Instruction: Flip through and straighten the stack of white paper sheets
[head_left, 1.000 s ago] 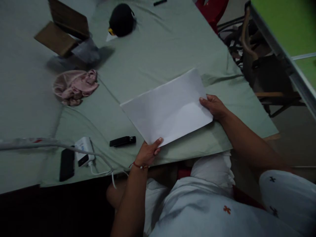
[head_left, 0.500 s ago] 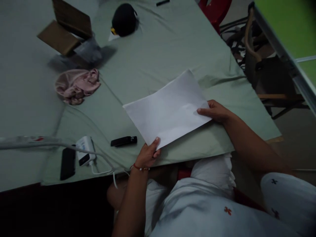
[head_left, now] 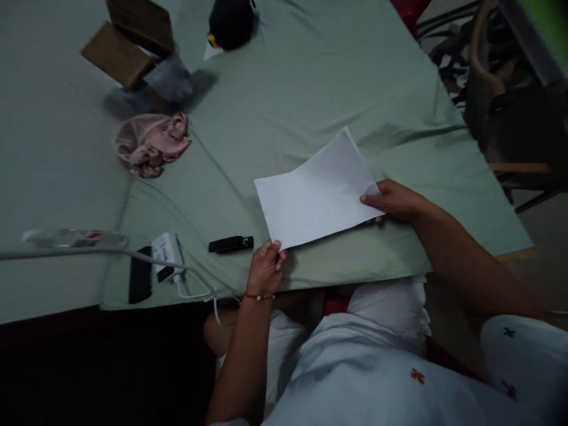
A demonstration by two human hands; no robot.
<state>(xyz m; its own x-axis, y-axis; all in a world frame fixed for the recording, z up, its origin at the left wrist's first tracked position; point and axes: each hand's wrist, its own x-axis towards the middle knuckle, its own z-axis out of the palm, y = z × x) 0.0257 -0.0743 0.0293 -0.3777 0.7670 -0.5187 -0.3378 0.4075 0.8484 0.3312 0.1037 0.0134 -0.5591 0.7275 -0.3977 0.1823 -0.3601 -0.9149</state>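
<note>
White paper (head_left: 315, 195) is stretched between my two hands above the near part of the table, bent a little along its middle. How many sheets there are I cannot tell. My left hand (head_left: 266, 266) pinches its near left corner between thumb and fingers. On the right short edge, my right hand (head_left: 394, 200) grips with the thumb on top and the fingers underneath. A black stapler (head_left: 231, 244) lies on the cloth just left of the paper, close to my left hand but apart from it.
A green cloth (head_left: 310, 83) covers the table. To the left are a dark phone (head_left: 140, 275), a white plugged-in adapter (head_left: 167, 255), a cable and a clear bottle (head_left: 84, 238). Further back lie pink fabric (head_left: 153, 145), a cardboard box (head_left: 118, 56) and a black cap (head_left: 231, 23).
My left hand has shifted its pinch to the very corner, and the paper bends more along its middle. My right hand keeps its grip. The view has shifted slightly.
</note>
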